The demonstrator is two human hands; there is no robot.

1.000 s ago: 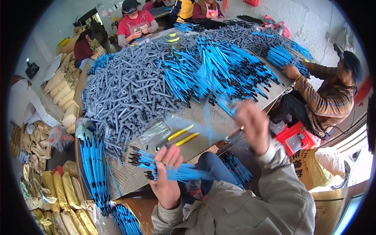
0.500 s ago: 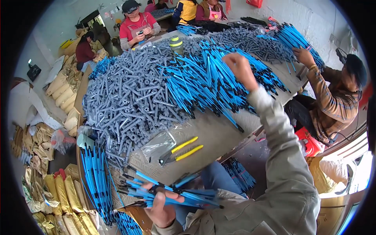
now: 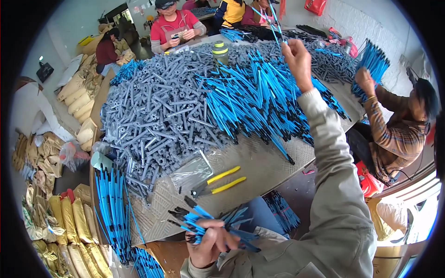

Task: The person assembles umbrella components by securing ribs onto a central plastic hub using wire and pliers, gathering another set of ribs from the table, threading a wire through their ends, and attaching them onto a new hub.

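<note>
Sticks in both hands here: the left hand (image 3: 211,243) is wrapped round a messy handful of blue sticks (image 3: 197,221) by the near table edge, and the right hand (image 3: 299,62) is way up above the big blue heap (image 3: 259,95), pinching a few long sticks (image 3: 276,28) near one end. Can't tell exactly how many. IMO the handful is the weak spot: it's fanned all over, so I'd hold it snug and square up the black tips so nothing slides out. On the right, a light pinch should do; squeeze harder and they might bend. For room, the strip of table (image 3: 259,160) between heap and yellow-handled pliers (image 3: 228,185) looks like the easiest lane. Mind the lone stick (image 3: 282,150) poking toward the edge, plus the plastic bag (image 3: 192,171) by the pliers. Co-worker (image 3: 394,125) sits well off right.
</note>
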